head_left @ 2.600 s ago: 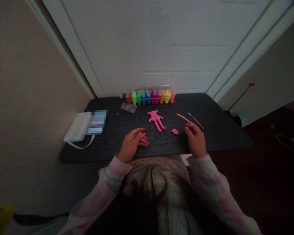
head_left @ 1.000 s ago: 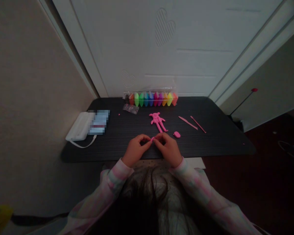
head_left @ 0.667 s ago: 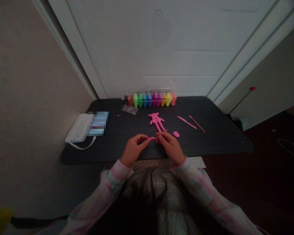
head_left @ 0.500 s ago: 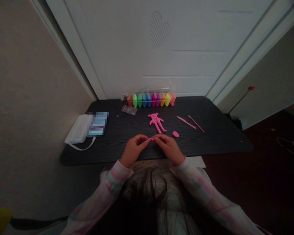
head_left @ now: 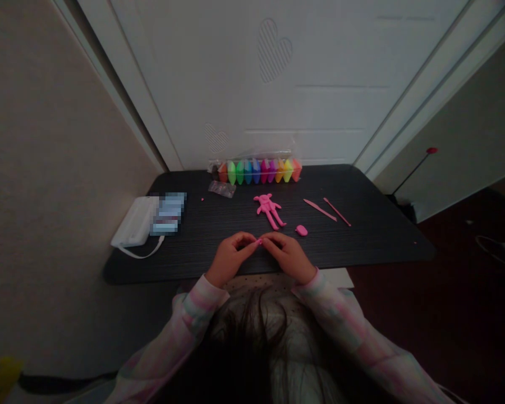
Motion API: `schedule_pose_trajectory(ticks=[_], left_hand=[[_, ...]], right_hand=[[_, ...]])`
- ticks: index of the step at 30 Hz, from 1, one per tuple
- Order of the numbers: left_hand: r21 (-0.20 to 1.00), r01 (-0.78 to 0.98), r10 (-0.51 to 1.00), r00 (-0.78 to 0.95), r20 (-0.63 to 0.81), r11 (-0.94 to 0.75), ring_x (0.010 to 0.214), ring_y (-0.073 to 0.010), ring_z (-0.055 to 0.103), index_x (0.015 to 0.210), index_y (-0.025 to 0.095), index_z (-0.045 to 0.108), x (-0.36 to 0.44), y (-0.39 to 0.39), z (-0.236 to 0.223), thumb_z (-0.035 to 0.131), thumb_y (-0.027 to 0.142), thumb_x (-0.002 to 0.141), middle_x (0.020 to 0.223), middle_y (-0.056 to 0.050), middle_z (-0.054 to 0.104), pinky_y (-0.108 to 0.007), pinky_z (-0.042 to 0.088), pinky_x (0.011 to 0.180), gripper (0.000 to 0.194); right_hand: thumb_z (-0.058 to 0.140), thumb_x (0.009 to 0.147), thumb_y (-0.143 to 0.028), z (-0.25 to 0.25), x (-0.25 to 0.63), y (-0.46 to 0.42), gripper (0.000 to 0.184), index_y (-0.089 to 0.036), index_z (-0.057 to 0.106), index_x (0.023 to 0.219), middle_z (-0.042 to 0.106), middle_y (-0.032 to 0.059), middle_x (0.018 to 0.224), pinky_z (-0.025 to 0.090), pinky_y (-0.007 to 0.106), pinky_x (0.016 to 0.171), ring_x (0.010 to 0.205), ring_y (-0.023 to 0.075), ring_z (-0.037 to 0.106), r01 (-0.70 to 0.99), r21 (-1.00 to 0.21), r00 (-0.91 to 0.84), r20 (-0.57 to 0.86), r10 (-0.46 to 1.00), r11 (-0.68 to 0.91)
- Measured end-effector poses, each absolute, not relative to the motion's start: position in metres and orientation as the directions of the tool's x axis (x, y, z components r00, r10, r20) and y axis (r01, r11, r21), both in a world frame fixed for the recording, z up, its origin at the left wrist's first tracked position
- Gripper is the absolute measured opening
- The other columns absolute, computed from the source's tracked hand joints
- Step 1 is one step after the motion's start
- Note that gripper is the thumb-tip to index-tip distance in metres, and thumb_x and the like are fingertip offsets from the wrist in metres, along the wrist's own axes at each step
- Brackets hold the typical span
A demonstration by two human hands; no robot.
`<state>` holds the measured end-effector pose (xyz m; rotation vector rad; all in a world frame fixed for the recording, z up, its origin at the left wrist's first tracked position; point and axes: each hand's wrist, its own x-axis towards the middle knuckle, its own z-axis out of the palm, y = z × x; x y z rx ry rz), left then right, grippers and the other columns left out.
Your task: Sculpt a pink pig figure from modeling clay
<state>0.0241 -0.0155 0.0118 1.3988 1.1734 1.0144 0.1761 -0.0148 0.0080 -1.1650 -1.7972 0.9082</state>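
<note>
Between my fingertips is a small piece of pink modelling clay (head_left: 259,242), mostly hidden by the fingers. My left hand (head_left: 230,257) pinches it from the left, and my right hand (head_left: 289,257) pinches it from the right. Just beyond the hands, a pink clay figure (head_left: 269,210) with a head, arms and two long legs lies flat on the table. To its right rests a rounded lump of pink clay (head_left: 302,230). Farther right lie a pink modelling knife (head_left: 320,210) and a thin pink modelling stick (head_left: 337,212).
Along the back of the dark table (head_left: 219,252) stands a row of coloured clay packs (head_left: 256,171) in clear plastic. A clear wrapper (head_left: 222,189) and a tiny pink crumb (head_left: 202,199) lie near it. At the left are a white box-shaped device (head_left: 137,221) and its cable (head_left: 141,257).
The fingertips of both hands have drawn slightly closer together over the pink clay piece, so less of it shows. The figure, lump and tools stay where they were.
</note>
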Motion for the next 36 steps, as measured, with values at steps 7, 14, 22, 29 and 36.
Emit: schedule_pose_trajectory(ticks=[7, 14, 22, 29, 36], left_hand=[[0.996, 0.086, 0.996, 0.087, 0.033, -0.04, 0.076, -0.0132, 0.055, 0.078, 0.016, 0.057, 0.023, -0.014, 0.01, 0.056, 0.025, 0.069, 0.076, -0.001, 0.058, -0.026, 0.041, 0.075, 0.013], [0.995, 0.085, 0.996, 0.087, 0.037, -0.044, 0.075, -0.0139, 0.055, 0.076, 0.015, 0.058, 0.023, -0.014, 0.008, 0.055, 0.026, 0.07, 0.075, -0.001, 0.059, -0.027, 0.041, 0.075, 0.013], [0.991, 0.107, 0.992, 0.099, 0.075, -0.085, 0.074, -0.0138, 0.054, 0.074, 0.016, 0.058, 0.021, -0.015, 0.009, 0.052, 0.026, 0.072, 0.075, -0.001, 0.059, -0.026, 0.042, 0.073, 0.012], [0.989, 0.121, 0.993, 0.088, 0.075, -0.086, 0.074, -0.0141, 0.054, 0.073, 0.015, 0.058, 0.022, -0.015, 0.011, 0.052, 0.026, 0.072, 0.074, -0.002, 0.06, -0.026, 0.042, 0.073, 0.013], [0.986, 0.138, 0.993, 0.085, 0.077, -0.088, 0.074, -0.0146, 0.055, 0.073, 0.015, 0.059, 0.022, -0.016, 0.012, 0.052, 0.026, 0.072, 0.074, -0.002, 0.06, -0.027, 0.043, 0.073, 0.013]], right_hand=[[0.051, 0.078, -0.031, 0.002, 0.179, -0.018, 0.017, -0.016, 0.058, 0.076, 0.062, 0.0028, 0.074, 0.04, 0.026, 0.065, 0.069, 0.0148, 0.054, 0.634, -0.683, -0.199, 0.309, 0.93, 0.362], [0.045, 0.082, -0.028, 0.002, 0.185, -0.036, 0.022, -0.017, 0.057, 0.096, 0.06, 0.0079, 0.093, 0.036, 0.032, 0.074, 0.086, 0.0204, 0.05, 0.852, -0.236, -0.393, 0.304, 0.868, 0.468], [0.044, 0.08, -0.041, 0.006, 0.184, -0.052, 0.043, -0.019, 0.048, 0.118, 0.045, 0.0142, 0.124, 0.029, 0.045, 0.087, 0.112, 0.0288, 0.038, 0.859, -0.117, -0.45, 0.288, 0.845, 0.498], [0.046, 0.081, -0.033, 0.001, 0.183, -0.036, 0.025, -0.017, 0.059, 0.095, 0.06, 0.0091, 0.093, 0.037, 0.035, 0.077, 0.088, 0.0215, 0.051, 0.873, -0.278, -0.303, 0.338, 0.891, 0.402], [0.044, 0.082, -0.023, -0.003, 0.183, -0.019, 0.016, -0.018, 0.059, 0.086, 0.062, 0.0047, 0.08, 0.04, 0.029, 0.068, 0.076, 0.0169, 0.054, 0.78, -0.403, -0.369, 0.321, 0.872, 0.478]])
